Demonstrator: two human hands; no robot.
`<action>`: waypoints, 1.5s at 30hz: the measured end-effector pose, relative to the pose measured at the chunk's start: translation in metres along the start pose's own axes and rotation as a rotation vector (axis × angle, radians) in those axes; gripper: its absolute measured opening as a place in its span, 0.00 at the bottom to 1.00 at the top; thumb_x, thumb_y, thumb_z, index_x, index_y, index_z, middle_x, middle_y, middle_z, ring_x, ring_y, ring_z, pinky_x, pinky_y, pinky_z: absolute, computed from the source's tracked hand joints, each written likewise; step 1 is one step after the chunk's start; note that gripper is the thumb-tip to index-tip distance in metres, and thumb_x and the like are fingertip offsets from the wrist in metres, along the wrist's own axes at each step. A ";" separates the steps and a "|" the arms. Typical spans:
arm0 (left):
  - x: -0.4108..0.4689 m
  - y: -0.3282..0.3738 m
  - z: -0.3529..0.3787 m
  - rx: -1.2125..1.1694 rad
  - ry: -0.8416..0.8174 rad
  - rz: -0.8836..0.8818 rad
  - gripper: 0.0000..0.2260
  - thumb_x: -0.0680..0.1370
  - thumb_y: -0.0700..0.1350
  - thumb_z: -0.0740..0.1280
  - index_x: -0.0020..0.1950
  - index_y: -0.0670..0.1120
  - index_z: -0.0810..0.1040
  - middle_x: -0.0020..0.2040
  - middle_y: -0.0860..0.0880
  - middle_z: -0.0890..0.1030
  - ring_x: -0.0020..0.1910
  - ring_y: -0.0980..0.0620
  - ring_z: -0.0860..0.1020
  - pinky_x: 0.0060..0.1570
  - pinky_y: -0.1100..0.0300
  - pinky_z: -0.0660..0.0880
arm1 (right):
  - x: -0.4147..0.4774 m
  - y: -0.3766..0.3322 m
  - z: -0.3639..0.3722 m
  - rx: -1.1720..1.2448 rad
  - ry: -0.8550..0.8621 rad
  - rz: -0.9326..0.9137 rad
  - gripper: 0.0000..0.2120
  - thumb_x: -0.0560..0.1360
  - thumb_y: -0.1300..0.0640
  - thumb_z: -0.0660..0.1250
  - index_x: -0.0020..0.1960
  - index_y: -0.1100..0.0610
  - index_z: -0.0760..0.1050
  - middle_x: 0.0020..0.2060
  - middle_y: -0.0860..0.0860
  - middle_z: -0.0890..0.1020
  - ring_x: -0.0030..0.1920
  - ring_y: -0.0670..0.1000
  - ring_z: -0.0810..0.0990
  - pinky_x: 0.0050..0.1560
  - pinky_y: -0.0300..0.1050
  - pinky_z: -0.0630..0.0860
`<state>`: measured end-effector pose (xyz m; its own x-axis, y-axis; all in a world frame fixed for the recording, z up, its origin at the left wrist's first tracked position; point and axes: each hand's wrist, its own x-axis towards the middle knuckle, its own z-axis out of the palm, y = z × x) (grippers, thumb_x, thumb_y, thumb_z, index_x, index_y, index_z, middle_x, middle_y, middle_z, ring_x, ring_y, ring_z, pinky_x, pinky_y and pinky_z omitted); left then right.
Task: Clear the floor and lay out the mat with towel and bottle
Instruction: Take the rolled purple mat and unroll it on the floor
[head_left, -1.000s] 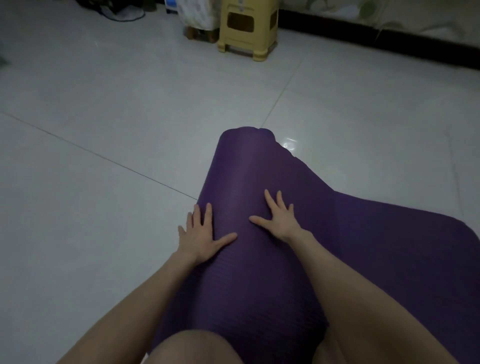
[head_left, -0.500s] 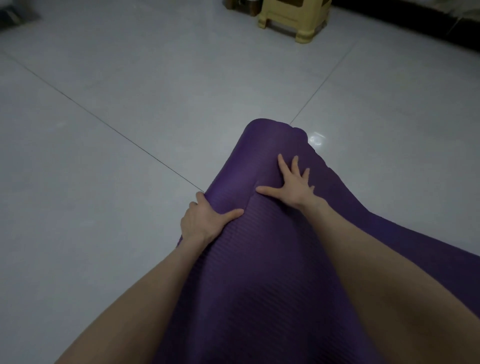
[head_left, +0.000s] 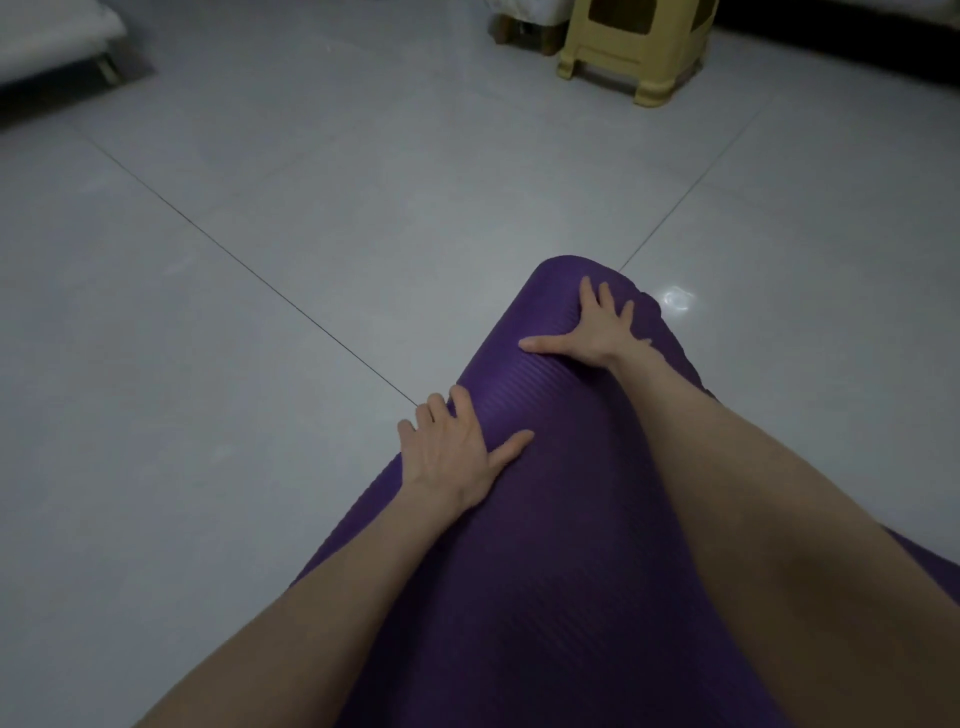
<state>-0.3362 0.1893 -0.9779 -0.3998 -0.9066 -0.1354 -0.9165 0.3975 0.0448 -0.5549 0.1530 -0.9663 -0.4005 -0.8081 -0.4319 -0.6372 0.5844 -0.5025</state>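
Observation:
A ribbed purple mat (head_left: 550, 545) lies partly unrolled on the grey tiled floor, its rolled end pointing away from me. My left hand (head_left: 457, 452) presses on the near left side of the roll, fingers spread and draped over its edge. Farther out, my right hand (head_left: 597, 332) lies flat on top of the roll with fingers straight and splayed. Both forearms stretch over the flattened part of the mat. No towel or bottle is in view.
A yellow plastic stool (head_left: 639, 47) stands at the back, right of centre, with a wooden-footed object (head_left: 524, 31) beside it. A white piece of furniture on a metal leg (head_left: 57, 41) sits at the back left. Bare tiles (head_left: 260, 389) surround the roll.
Both hands have moved forward with the roll, away from me, and more flat mat lies under my arms. The view has shifted so the stool sits farther right.

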 end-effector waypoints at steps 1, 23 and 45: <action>0.006 -0.002 0.001 -0.122 -0.041 -0.027 0.38 0.71 0.73 0.47 0.64 0.44 0.64 0.56 0.43 0.74 0.53 0.43 0.73 0.51 0.48 0.68 | 0.003 0.001 0.003 -0.026 -0.016 0.017 0.68 0.50 0.23 0.68 0.76 0.47 0.36 0.77 0.48 0.38 0.75 0.61 0.34 0.62 0.79 0.43; 0.029 -0.096 -0.021 -0.340 0.162 -0.092 0.35 0.62 0.75 0.63 0.46 0.44 0.68 0.44 0.45 0.79 0.43 0.43 0.78 0.45 0.50 0.71 | -0.038 -0.050 0.003 -0.365 -0.054 -0.227 0.54 0.65 0.43 0.75 0.75 0.39 0.38 0.76 0.46 0.37 0.75 0.63 0.37 0.67 0.74 0.43; 0.087 -0.190 0.000 -0.845 -0.590 -0.434 0.61 0.46 0.81 0.64 0.67 0.41 0.71 0.58 0.47 0.79 0.50 0.50 0.80 0.49 0.59 0.74 | 0.047 -0.111 0.028 -0.735 -0.366 -0.347 0.62 0.55 0.40 0.80 0.76 0.40 0.43 0.77 0.43 0.43 0.75 0.59 0.35 0.65 0.77 0.41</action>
<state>-0.1966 0.0352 -0.9981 -0.1803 -0.6463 -0.7415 -0.7808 -0.3644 0.5075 -0.4845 0.0523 -0.9515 0.0486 -0.7831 -0.6200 -0.9953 0.0144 -0.0961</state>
